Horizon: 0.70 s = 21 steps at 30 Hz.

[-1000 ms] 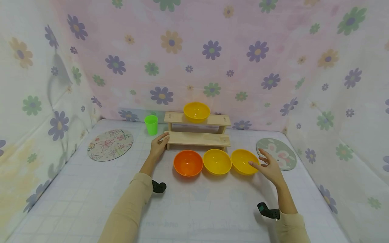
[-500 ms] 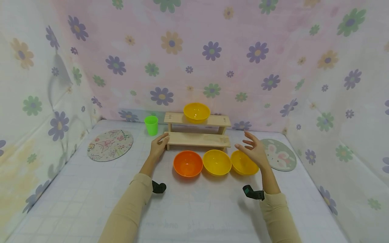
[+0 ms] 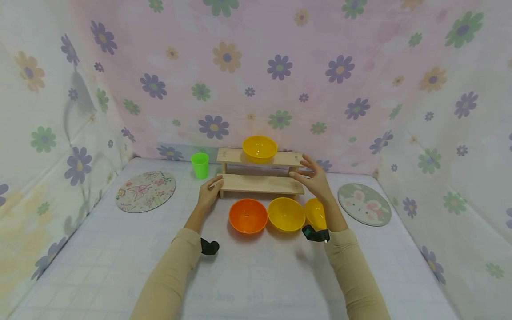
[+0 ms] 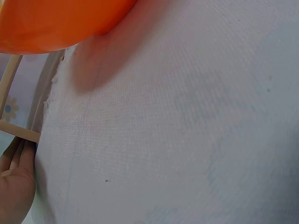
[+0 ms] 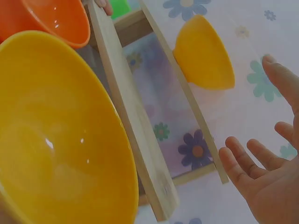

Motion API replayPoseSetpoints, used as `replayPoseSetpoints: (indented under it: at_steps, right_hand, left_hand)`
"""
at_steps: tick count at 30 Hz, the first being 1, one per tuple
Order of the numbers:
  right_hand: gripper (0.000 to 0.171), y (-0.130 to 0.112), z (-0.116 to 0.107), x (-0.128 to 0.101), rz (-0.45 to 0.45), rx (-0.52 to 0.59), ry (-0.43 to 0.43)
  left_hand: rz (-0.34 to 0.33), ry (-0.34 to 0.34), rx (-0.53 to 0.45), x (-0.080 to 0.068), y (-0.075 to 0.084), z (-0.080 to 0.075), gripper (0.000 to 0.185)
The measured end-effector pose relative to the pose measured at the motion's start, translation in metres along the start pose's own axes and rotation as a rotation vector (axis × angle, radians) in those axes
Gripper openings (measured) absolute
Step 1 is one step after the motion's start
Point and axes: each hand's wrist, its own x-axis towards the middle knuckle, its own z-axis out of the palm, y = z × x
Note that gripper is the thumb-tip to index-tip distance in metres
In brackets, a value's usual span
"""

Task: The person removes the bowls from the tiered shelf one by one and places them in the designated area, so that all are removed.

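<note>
1. The wooden shelf [image 3: 260, 175] is standing at the back edge of the table [image 3: 256, 275].
2. The left hand [image 3: 209, 192] is touching its left end, fingers straight and together.
3. The right hand [image 3: 317, 180] is hovering near its right end, fingers spread, holding nothing.
4. I think both hands are getting ready to take the shelf; next, the right hand needs to touch its end.

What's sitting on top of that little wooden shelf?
On the top step of the wooden shelf sits one yellow bowl, apparently empty. The lower step looks bare, though the right hand covers its right end and the left hand touches its left end.
</note>
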Motion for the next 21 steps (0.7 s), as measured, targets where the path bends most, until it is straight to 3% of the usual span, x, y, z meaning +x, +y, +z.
replayPoseSetpoints:
  at_steps: [6,14,21]
  right_hand:
    - [0.074,0.015,0.013,0.027,0.002,0.104,-0.039]
    - [0.077,-0.013,0.034,0.037,0.029,0.085,-0.094]
    - [0.078,-0.013,0.048,0.049,0.069,0.175,-0.141]
  left_hand:
    - [-0.009,0.012,0.005,0.000,0.001,0.000,0.040]
    - [-0.005,0.014,0.023,-0.001,0.002,0.000,0.040]
    - [-0.019,0.007,0.018,-0.004,0.005,0.001,0.041]
